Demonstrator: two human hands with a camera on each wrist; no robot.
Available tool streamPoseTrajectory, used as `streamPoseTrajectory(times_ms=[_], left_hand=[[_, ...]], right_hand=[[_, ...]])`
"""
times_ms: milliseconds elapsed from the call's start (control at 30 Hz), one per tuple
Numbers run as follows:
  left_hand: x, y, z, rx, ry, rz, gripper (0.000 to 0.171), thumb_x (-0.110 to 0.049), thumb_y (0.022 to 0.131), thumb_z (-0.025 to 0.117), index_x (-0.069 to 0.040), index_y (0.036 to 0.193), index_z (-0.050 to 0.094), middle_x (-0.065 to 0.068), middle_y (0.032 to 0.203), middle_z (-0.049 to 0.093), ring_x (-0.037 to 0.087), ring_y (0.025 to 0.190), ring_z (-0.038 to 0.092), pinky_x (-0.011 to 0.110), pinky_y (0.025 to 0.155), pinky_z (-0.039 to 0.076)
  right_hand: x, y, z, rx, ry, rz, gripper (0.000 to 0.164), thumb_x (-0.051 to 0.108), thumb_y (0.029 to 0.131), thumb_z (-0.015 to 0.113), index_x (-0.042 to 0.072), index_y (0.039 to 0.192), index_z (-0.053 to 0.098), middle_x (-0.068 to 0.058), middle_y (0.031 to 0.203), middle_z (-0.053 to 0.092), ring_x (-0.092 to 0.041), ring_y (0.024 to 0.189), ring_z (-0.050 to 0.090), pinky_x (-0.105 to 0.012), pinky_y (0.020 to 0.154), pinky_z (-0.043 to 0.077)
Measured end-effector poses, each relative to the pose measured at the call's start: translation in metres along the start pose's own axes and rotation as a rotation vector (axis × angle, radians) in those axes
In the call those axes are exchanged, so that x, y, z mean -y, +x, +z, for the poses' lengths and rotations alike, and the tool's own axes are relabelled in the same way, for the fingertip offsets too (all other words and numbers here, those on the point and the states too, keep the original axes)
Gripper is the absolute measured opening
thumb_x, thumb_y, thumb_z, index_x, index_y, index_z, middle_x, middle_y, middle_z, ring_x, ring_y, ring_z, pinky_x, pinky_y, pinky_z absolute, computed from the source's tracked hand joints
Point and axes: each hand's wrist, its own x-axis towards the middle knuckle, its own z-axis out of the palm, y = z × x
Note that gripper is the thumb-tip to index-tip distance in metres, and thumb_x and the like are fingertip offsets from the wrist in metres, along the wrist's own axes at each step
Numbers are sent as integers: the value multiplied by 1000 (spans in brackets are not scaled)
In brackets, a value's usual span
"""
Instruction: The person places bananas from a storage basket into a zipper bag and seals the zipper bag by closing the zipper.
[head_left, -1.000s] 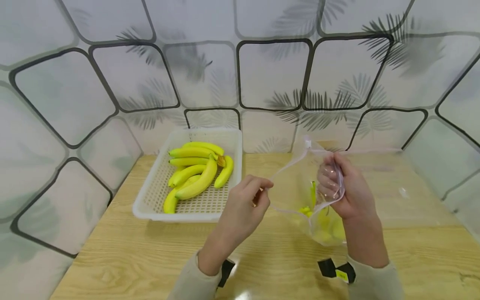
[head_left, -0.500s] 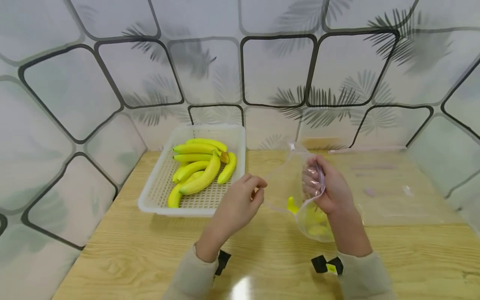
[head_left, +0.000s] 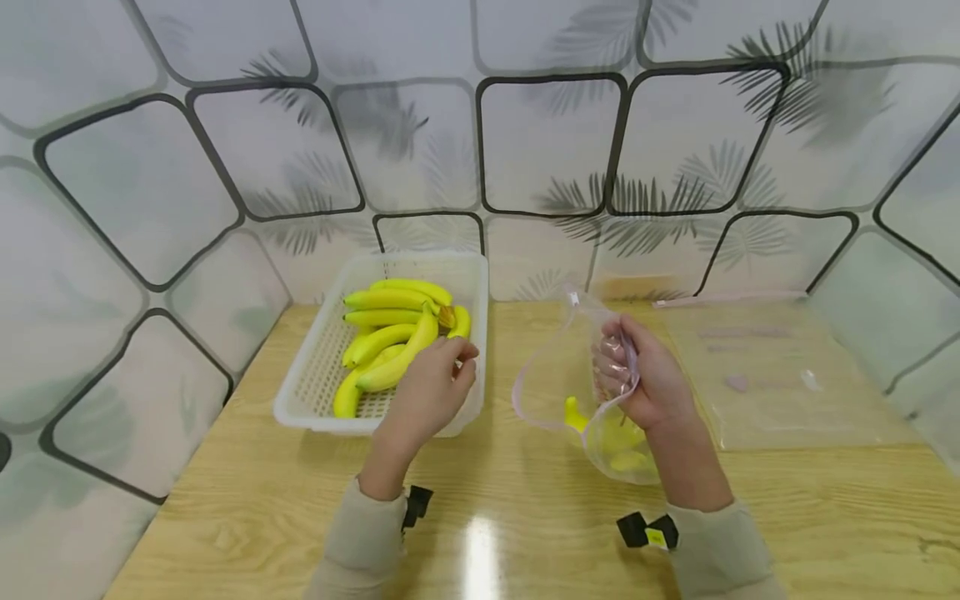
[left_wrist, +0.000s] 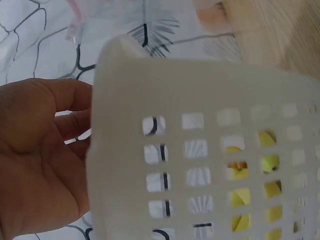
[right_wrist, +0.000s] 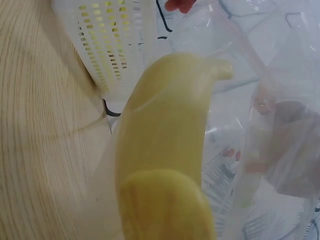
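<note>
My left hand (head_left: 431, 387) hovers over the near right part of a white plastic basket (head_left: 318, 421), its fingers loosely bent and holding nothing. Several yellow bananas (head_left: 401, 358) lie in the basket. In the left wrist view the hand (left_wrist: 40, 155) is partly hidden behind the basket's slotted wall (left_wrist: 200, 85). My right hand (head_left: 648, 379) grips the rim of a clear zip bag (head_left: 517, 396), whose mouth gapes to the left. Inside the bag are bananas (head_left: 575, 414); the right wrist view shows a banana (right_wrist: 165, 120) close up through the plastic.
Another clear zip bag (head_left: 765, 417) lies flat on the wooden table (head_left: 247, 508) at the right. A patterned wall (head_left: 551, 150) closes off the back and both sides. The basket stands at the back left, near the wall.
My left hand has let go of the bag's rim and moved left over the basket. My right hand, still gripping the bag, has shifted a little left.
</note>
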Motion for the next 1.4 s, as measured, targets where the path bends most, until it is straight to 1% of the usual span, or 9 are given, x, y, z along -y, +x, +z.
streamPoseTrajectory(times_ms=[200, 367, 467, 700, 800, 933, 1133, 1267, 1400], left_hand=[[30, 4, -14, 29, 78, -188, 27, -15, 101, 52, 0, 121, 63, 18, 118, 62, 32, 99, 61, 43, 76, 54], [53, 3, -24, 105, 202, -333, 36, -18, 102, 51, 3, 131, 55, 29, 129, 51, 44, 114, 53, 52, 77, 52], [66, 3, -27, 159, 233, -383, 39, -17, 102, 50, 6, 134, 51, 32, 131, 46, 46, 115, 49, 55, 83, 50], [83, 7, -25, 275, 312, -406, 40, -18, 100, 53, 7, 131, 51, 34, 126, 49, 49, 112, 51, 58, 85, 48], [87, 9, -23, 323, 359, -413, 43, -19, 99, 54, 6, 133, 51, 33, 126, 54, 51, 114, 52, 60, 91, 46], [87, 10, -19, 366, 357, -440, 46, -19, 99, 53, 4, 137, 48, 30, 127, 57, 49, 117, 53, 61, 97, 43], [85, 10, -18, 409, 339, -455, 47, -15, 94, 58, 2, 136, 50, 24, 117, 62, 37, 104, 62, 53, 86, 51], [87, 11, -17, 439, 333, -466, 48, -15, 93, 61, 1, 136, 50, 20, 111, 64, 30, 96, 62, 50, 83, 52], [89, 9, -17, 440, 322, -465, 40, -14, 91, 65, 0, 127, 56, 14, 98, 63, 25, 84, 58, 46, 76, 51]], right_hand=[[-1, 0, -1, 30, 42, 11, 48, 31, 111, 21, 8, 85, 53, 4, 68, 22, -8, 53, 15, -16, 41, 30], [-2, 1, -3, 34, 51, 22, 49, 31, 111, 19, 7, 85, 54, 4, 68, 19, -8, 54, 14, -16, 41, 29], [-4, 2, -3, 16, 33, 24, 50, 31, 111, 19, 7, 85, 54, 4, 68, 19, -8, 53, 15, -16, 41, 29], [-9, 4, -3, 8, 9, 30, 49, 32, 111, 21, 8, 84, 54, 4, 67, 21, -9, 53, 15, -16, 41, 30], [-10, 5, -3, -5, -4, 29, 47, 31, 111, 22, 8, 84, 54, 4, 67, 23, -9, 52, 16, -16, 40, 32], [-11, 5, -2, -21, -15, 22, 47, 31, 111, 22, 8, 85, 54, 4, 67, 23, -8, 52, 16, -16, 40, 32], [-12, 4, -2, -15, -26, 24, 49, 30, 111, 18, 8, 84, 53, 3, 67, 22, -8, 52, 15, -16, 40, 30], [-14, 5, -3, 7, -16, 29, 50, 31, 111, 18, 8, 85, 54, 3, 67, 22, -9, 53, 14, -16, 41, 30], [-15, 6, -4, 20, -14, 32, 50, 31, 111, 18, 8, 85, 54, 3, 67, 21, -9, 53, 13, -16, 42, 28]])
